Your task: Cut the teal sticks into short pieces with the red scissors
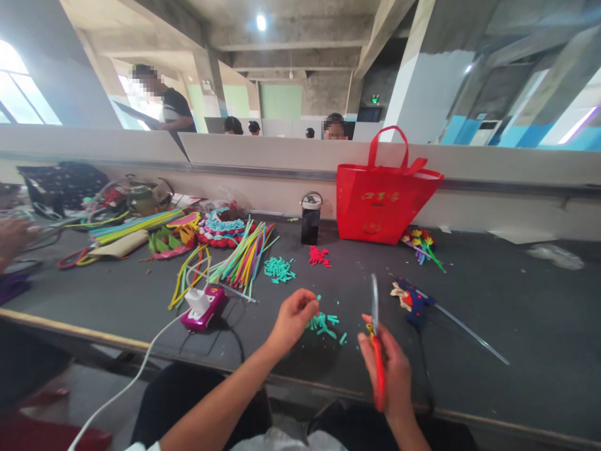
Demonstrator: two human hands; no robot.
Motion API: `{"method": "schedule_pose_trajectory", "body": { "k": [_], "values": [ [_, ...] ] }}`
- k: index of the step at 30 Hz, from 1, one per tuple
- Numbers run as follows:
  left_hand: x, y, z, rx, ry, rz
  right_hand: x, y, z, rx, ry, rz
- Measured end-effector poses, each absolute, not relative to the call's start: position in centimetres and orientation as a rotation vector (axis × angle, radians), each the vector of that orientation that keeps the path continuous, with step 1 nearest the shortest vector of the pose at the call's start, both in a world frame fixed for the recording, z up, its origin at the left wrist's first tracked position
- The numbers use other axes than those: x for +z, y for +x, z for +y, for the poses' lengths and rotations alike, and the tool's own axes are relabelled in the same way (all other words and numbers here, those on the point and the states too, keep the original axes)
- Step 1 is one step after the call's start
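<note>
My right hand (397, 373) is closed around scissors (378, 366) with red-orange handles, their blades pointing up and away from me. To its left, my left hand (293, 316) is curled, thumb and fingers pinched together; whatever they hold, if anything, is too small to make out. Just beside those fingertips lies a loose scatter of short teal pieces (323, 324) on the dark table (291, 357). Farther back sit a denser heap of teal bits (279, 269) and a small heap of red bits (320, 255).
A purple power strip (204, 316) with a white cable stands left, near fuzzy colored stems (246, 257). A blue glue gun (416, 302) with a clear stick lies right. Behind are a red bag (385, 203) and a black cup (310, 222). Another person's hand (14, 238) shows far left.
</note>
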State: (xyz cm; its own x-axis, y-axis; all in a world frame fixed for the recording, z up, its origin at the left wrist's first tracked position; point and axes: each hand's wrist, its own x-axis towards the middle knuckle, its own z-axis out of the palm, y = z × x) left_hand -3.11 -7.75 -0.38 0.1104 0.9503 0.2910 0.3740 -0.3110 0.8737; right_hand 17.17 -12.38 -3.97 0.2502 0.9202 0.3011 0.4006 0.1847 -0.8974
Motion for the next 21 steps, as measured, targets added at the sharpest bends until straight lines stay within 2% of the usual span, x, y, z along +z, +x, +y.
{"method": "schedule_pose_trajectory", "body": {
  "k": [3,6,21],
  "values": [
    [1.0,-2.9,-8.4,1.382,1.205,1.122,-4.4,15.8,-12.3,0.444,-1.356,-1.591],
    [2.5,-2.5,-9.3,1.434,0.828,0.925,-4.5,14.4,-12.5,0.342,-1.313,-1.742],
    [3.6,-1.9,-11.6,1.371,0.752,0.833,-3.8,13.2,-12.6,0.174,-1.314,-1.868]
  ]
}}
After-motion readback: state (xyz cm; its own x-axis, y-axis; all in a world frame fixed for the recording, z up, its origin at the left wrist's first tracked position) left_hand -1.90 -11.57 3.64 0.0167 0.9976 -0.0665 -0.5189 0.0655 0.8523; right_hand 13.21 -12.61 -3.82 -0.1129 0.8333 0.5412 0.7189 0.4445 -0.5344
